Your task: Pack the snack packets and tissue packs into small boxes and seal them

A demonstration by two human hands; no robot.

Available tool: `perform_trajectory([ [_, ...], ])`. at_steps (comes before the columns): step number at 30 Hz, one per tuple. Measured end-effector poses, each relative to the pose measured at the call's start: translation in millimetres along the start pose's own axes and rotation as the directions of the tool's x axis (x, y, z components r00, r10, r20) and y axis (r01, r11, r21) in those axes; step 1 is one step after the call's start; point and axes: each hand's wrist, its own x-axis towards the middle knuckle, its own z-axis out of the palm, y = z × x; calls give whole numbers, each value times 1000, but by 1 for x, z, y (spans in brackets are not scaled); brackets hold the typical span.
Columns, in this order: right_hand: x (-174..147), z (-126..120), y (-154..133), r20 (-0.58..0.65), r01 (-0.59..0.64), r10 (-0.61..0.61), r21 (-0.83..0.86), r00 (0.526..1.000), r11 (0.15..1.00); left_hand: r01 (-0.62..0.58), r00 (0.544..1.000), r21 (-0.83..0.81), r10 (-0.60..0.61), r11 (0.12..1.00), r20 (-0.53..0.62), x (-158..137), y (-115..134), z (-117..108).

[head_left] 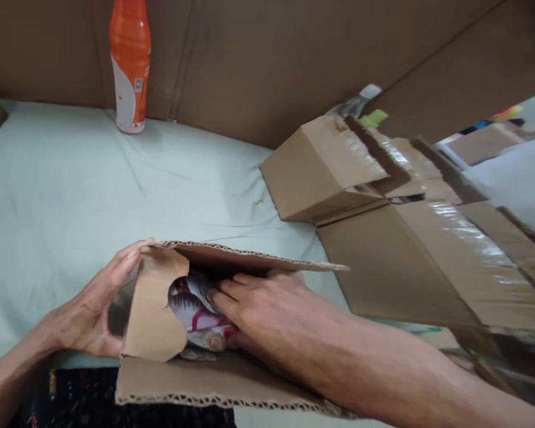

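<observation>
An open cardboard box (156, 303) with a curved cut-out in its end flap is tilted in front of me. My left hand (93, 303) grips its left end, fingers at the upper corner and thumb at the lower one. Inside lie crumpled plastic packets (200, 318), white and purple with pink and red print. My right hand (258, 309) reaches into the box from the right, its bent fingers and thumb around a packet. Its fingertips are partly hidden among the wrappers.
An orange bottle (131, 65) stands against the cardboard wall (249, 65) at the back. Open cardboard boxes (361, 255) line the right side, with a clear bottle (361, 101) behind them. Pale green cloth (71, 190) covers the surface. A dark patterned garment (89, 398) shows below.
</observation>
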Motion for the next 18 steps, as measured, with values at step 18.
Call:
perform_trajectory([
  [18, -1, 8, 8, 2, -38, 38, 49, 999, 998, 27, 1000, -28, -28, 999, -9, -3, -7, 6],
])
